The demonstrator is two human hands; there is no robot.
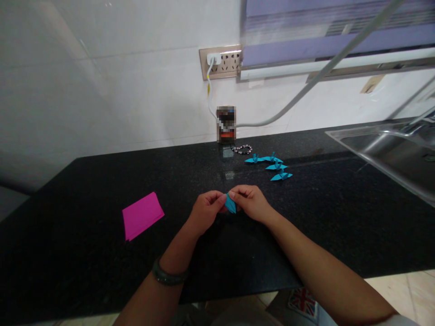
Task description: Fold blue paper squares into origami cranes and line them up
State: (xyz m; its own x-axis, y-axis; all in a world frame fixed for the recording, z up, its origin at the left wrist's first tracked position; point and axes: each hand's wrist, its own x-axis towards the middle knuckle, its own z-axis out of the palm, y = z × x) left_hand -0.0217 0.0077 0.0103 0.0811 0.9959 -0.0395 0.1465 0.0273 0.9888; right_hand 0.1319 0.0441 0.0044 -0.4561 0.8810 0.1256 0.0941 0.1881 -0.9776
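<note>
Between my two hands, over the black countertop (102, 262), is a small folded piece of blue paper (230, 204). My left hand (209, 207) pinches its left side between thumb and fingers. From the right, my right hand (250, 201) grips its upper edge the same way. The fingertips hide part of the folds. Beyond my right hand, several folded blue paper cranes (279, 166) rest in a cluster on the counter. A stack of pink paper sheets (142, 215) lies to the left of my hands.
A phone-like device (226, 124), partly pixelated, leans on the wall with a white cable running to a socket panel (222, 63). A beaded strap (243, 149) lies by it. At right is a steel sink (401, 154); a grey hose (306, 88) crosses the upper right.
</note>
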